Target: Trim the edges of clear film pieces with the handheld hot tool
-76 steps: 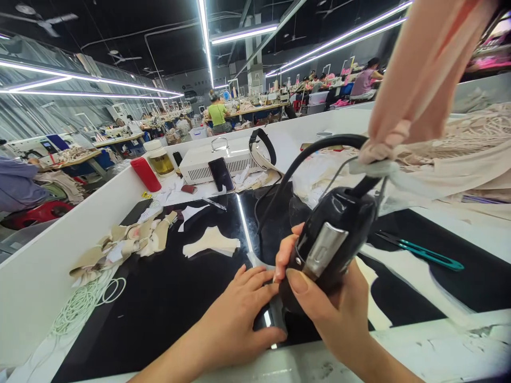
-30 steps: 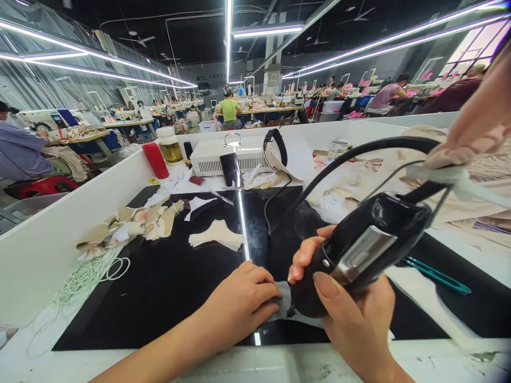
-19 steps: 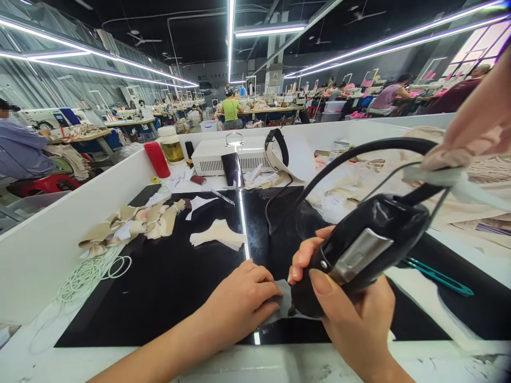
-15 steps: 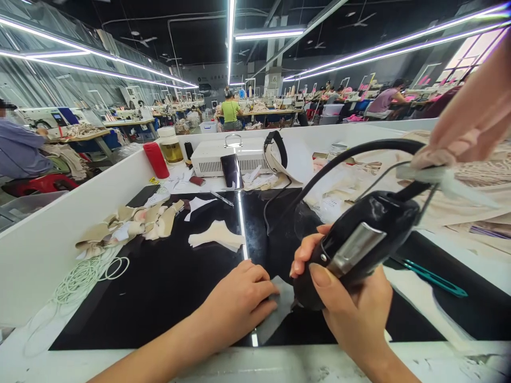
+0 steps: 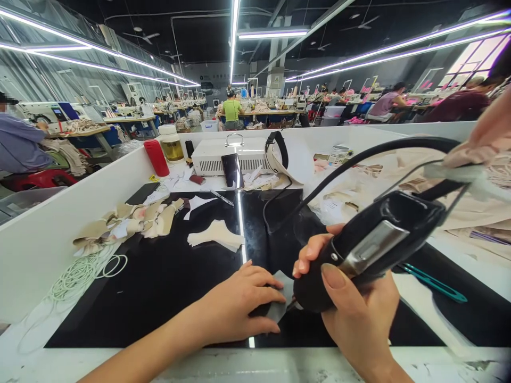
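Observation:
My right hand (image 5: 355, 303) is wrapped round a black corded hand tool (image 5: 379, 234) with a long metal lever on its side. The tool tilts, with its narrow metal tip low beside a small grey translucent piece (image 5: 282, 303) on the black mat (image 5: 167, 298). My left hand (image 5: 243, 300) lies on that piece, fingers spread and pressing its left side. From the tool's upper end runs a thick black cable (image 5: 359, 151). Near it hangs a blurred pinkish shape (image 5: 475, 146); I cannot tell whether it is cloth or another person's hand.
Ahead lies a cream cut piece (image 5: 215, 234); at left are beige scraps (image 5: 136, 223) and pale green cord (image 5: 75, 279). Teal tweezers (image 5: 437, 284) lie at right. A white vented box (image 5: 207, 159) and phone (image 5: 231, 170) stand behind. White walls (image 5: 48, 229) edge the table.
My right hand and the tool have shifted slightly right, along with the pinkish shape. The grey piece has turned and moved a little right, and my left fingers are more spread.

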The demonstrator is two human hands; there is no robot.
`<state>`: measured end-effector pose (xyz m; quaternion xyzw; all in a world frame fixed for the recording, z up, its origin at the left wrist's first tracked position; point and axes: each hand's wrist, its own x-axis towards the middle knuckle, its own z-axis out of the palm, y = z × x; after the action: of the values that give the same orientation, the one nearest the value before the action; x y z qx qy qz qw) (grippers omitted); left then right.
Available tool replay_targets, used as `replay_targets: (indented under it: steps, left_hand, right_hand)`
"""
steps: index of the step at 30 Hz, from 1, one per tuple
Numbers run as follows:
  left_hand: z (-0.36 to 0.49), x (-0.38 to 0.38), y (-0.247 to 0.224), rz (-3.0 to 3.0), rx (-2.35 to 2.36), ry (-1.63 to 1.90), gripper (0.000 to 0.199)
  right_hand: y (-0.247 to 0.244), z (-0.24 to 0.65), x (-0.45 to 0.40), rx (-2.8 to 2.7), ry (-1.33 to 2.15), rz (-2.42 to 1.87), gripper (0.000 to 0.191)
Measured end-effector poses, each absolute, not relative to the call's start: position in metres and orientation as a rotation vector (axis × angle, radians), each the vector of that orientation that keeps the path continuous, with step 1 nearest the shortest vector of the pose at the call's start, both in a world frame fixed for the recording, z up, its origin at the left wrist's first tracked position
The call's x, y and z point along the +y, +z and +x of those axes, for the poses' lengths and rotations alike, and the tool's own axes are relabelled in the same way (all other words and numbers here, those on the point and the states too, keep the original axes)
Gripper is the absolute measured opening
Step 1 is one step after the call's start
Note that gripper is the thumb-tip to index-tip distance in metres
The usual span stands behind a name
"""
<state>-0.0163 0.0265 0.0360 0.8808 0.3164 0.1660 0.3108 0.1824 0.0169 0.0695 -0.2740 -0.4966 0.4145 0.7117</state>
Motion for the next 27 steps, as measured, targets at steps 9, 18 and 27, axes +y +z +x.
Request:
replay_targets:
  steps: [9,18,27]
  left_hand:
    - [-0.018,0.031,0.031,2.394,0.767,0.476,0.043]
    - [-0.019,0.033,0.032,2.453,0.739,0.484,0.044]
    - [-0.018,0.034,0.033,2.485,0.746,0.465,0.043]
  right_hand:
    - [0.063,0.18,0.016,-1.149,0.906,-0.65,0.033]
    - [0.072,0.17,0.005,-1.087,0.935,-0.62,0.037]
    - [0.061,0.168,0.0,-1.186,0.94,-0.679,0.032]
